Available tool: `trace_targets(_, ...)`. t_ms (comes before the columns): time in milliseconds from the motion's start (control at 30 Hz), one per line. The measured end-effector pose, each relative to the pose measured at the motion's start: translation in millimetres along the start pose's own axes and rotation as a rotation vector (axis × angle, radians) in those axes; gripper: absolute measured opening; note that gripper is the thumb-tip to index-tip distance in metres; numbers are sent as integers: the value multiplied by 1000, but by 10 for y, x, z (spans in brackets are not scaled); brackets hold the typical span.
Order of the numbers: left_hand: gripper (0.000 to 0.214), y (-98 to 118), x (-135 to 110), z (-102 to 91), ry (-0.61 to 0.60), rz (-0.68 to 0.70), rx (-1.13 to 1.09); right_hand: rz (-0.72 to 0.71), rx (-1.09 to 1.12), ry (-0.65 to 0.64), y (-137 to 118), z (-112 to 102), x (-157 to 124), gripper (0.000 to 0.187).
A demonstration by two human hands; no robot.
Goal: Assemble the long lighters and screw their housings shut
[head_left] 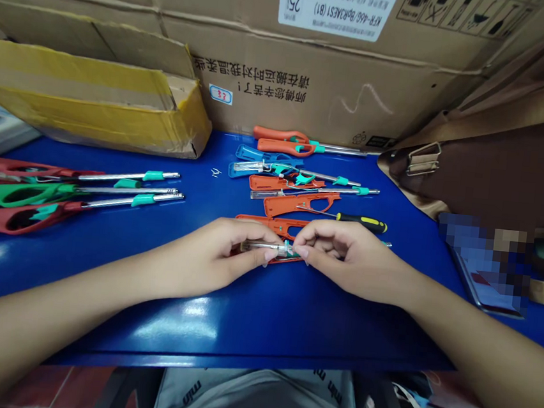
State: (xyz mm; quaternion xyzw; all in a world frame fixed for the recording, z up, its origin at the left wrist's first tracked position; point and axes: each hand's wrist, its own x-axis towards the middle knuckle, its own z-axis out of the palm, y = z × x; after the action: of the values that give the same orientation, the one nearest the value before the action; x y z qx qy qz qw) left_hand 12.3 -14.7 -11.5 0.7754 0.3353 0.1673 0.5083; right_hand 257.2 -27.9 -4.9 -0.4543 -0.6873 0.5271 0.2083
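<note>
So the left hand (228,254) has its fingers pinched around a small clear tube (254,246), held just over the near part of the blue table (261,318), and the right hand (356,260) is up against the tube's whitish end with thumb and fingertips curled in close. Can't tell if those right fingers actually grip some tiny bit there, it's too small to make out. Right behind and under the hands there's an opened orange casing (258,220), partly covered by them. Past that lies a screwdriver (364,223) with a yellow and black handle, then more opened casings in orange and blue (248,153) with metal rods and innards showing, and two orange lighters (282,147) at the back by a big cardboard box (258,49). Off to the left, a green lighter (17,194) lies between red ones (5,223), rods pointing right.
</note>
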Motion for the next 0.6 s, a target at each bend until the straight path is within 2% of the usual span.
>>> trace_targets(267,30,-27,-3,-4,21,-8,44,5,24,2,-21,-9,-1,14)
trace_targets(600,29,-15,3,-7,3,-15,-4,-28,-86,-28,-1,-30,-35,16)
